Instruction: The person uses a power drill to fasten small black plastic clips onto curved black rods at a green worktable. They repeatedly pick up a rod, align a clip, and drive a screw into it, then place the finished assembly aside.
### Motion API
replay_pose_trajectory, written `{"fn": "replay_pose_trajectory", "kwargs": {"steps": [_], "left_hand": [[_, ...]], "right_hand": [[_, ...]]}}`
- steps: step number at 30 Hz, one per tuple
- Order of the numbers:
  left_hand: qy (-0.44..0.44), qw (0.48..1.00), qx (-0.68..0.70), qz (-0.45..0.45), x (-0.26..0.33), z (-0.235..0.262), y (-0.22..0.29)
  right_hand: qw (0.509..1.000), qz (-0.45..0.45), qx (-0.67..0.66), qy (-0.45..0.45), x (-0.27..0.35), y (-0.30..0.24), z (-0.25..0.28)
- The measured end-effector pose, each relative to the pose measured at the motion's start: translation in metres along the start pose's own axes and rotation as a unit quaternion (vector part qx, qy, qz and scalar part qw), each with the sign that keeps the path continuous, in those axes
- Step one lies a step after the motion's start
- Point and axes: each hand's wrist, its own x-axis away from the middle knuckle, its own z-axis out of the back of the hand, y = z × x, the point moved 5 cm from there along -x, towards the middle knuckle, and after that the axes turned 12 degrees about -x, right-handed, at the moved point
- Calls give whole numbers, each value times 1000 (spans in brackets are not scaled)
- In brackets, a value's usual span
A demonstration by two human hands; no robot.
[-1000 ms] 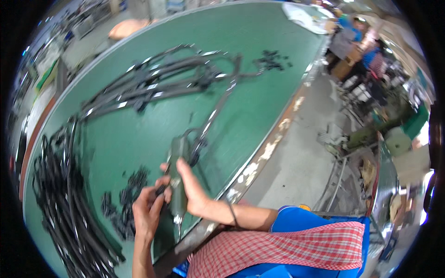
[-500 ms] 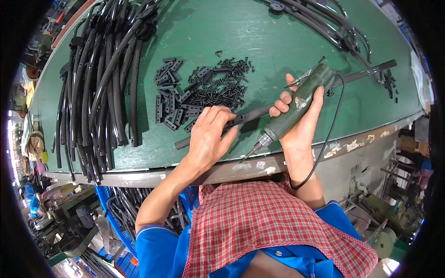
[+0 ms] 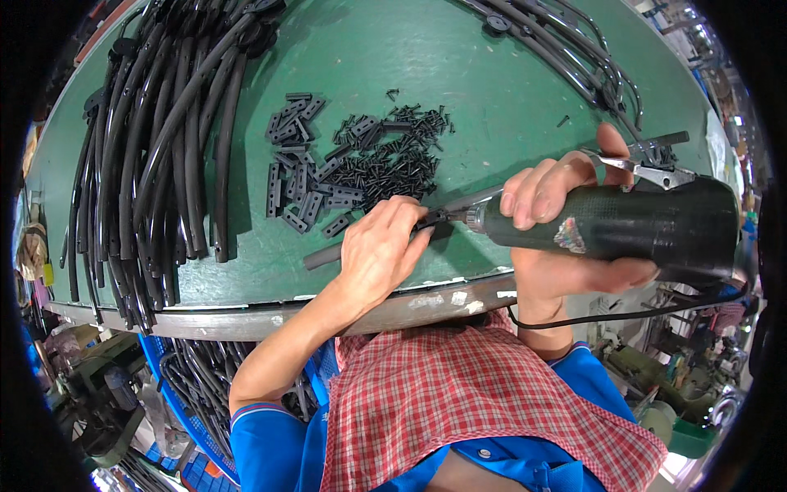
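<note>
My left hand (image 3: 379, 248) is closed on a black tube (image 3: 322, 257) that lies slantwise across the green table. Its fingertips pinch a small dark piece (image 3: 429, 218) against the tube. My right hand (image 3: 543, 275) grips a dark green electric screwdriver (image 3: 611, 220), held nearly level. The tool's nose (image 3: 475, 218) points left, with its tip at the small piece beside my left fingertips. Exactly how the tip meets a screw is too small to tell. Just beyond my left hand lie a heap of black screws (image 3: 393, 170) and several black drilled blocks (image 3: 310, 205).
Bent black tubes (image 3: 176, 156) are piled on the left of the table (image 3: 352, 61). More tube frames (image 3: 566, 57) lie at the far right. The screwdriver's cord (image 3: 607, 318) loops below my right hand. A blue crate (image 3: 164, 394) of tubes stands below the table edge.
My right hand has turned the screwdriver from slanting down toward the table edge to nearly level, bringing its tip to the tube. My left hand keeps its hold on the tube.
</note>
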Motion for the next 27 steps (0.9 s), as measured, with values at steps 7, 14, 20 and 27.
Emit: {"fn": "replay_pose_trajectory", "kwargs": {"steps": [7, 14, 20, 27], "left_hand": [[15, 999, 32, -16, 3, -5, -8], [25, 999, 34, -28, 3, -5, -9], [14, 999, 24, -18, 3, -4, -8], [31, 999, 37, -2, 1, 1, -10]], "right_hand": [[977, -115, 84, -162, 3, 13, -19], [960, -167, -155, -162, -12, 43, 2], [997, -35, -18, 62, -9, 32, 38], [989, -63, 76, 109, -2, 51, 30]]}}
